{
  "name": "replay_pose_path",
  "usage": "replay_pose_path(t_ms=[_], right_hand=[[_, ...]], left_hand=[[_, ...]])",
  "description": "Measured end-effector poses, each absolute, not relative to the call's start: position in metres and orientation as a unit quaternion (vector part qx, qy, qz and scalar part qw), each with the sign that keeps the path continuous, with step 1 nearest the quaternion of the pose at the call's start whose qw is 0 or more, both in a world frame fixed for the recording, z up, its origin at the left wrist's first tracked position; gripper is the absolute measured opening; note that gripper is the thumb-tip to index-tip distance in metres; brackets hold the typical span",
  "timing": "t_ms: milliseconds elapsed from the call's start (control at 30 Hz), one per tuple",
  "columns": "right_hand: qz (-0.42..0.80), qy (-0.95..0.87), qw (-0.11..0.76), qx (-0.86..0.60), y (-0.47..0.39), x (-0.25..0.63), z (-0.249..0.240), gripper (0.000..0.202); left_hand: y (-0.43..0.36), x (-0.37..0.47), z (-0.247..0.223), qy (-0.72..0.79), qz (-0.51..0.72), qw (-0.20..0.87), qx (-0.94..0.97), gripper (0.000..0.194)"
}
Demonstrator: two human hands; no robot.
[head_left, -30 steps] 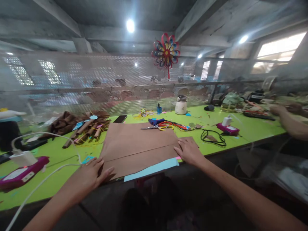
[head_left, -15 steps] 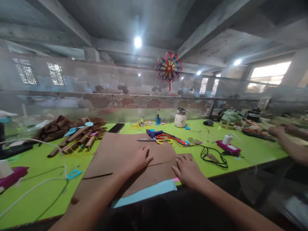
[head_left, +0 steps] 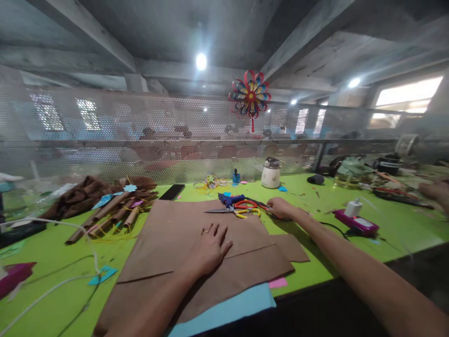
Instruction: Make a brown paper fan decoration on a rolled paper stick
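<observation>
My left hand (head_left: 210, 248) lies palm down with spread fingers on a large sheet of brown paper (head_left: 175, 243), which has a fold or cut line across it. Light blue paper (head_left: 228, 309) sticks out beneath the sheet at the front. My right hand (head_left: 281, 208) reaches past the sheet's right edge, its fingers curled down by the red-handled tool (head_left: 247, 204); what they grip is hidden. Scissors with yellow handles (head_left: 242, 213) lie at the sheet's far edge, beside a blue glue gun (head_left: 228, 199).
Rolled brown paper tubes (head_left: 114, 213) lie at left near a black phone (head_left: 172, 192). A lidded cream jar (head_left: 271, 174) stands behind my right hand. At right are a purple power strip (head_left: 356, 222) and a co-worker's hand (head_left: 435, 191). White cable (head_left: 93, 243) loops at left.
My right hand has left the brown paper's right edge and reached forward to the tools. My left hand stays flat on the sheet. The camera view has shifted slightly.
</observation>
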State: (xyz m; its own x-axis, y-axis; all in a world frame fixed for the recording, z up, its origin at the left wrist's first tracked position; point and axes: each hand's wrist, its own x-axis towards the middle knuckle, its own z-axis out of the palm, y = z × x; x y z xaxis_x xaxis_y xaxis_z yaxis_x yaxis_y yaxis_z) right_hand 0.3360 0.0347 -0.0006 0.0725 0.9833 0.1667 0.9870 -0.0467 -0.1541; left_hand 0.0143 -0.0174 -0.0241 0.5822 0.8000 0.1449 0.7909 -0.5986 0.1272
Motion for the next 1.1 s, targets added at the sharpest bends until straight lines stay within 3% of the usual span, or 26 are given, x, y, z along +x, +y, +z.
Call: replay_pose_path(t_ms=[267, 433, 533, 700, 1100], right_hand=[[-0.003, -0.640, 0.097, -0.762, 0.053, 0.360, 0.008, 0.017], [-0.036, -0.650, 0.143, -0.745, 0.008, 0.375, 0.020, 0.025], [0.009, -0.719, 0.116, -0.685, -0.029, 0.372, 0.009, 0.022], [-0.026, -0.736, 0.100, -0.669, -0.058, 0.367, -0.010, 0.022], [0.162, -0.771, 0.194, -0.584, -0.067, 0.386, -0.013, 0.035]], left_hand=[[-0.014, 0.014, -0.031, 0.441, 0.118, 0.021, 0.889, 0.064], [-0.013, 0.016, -0.031, 0.447, 0.107, 0.029, 0.888, 0.063], [-0.011, 0.016, -0.032, 0.449, 0.113, 0.024, 0.886, 0.061], [-0.009, 0.015, -0.033, 0.440, 0.134, 0.014, 0.888, 0.059], [-0.011, 0.014, -0.033, 0.429, 0.156, 0.006, 0.890, 0.057]])
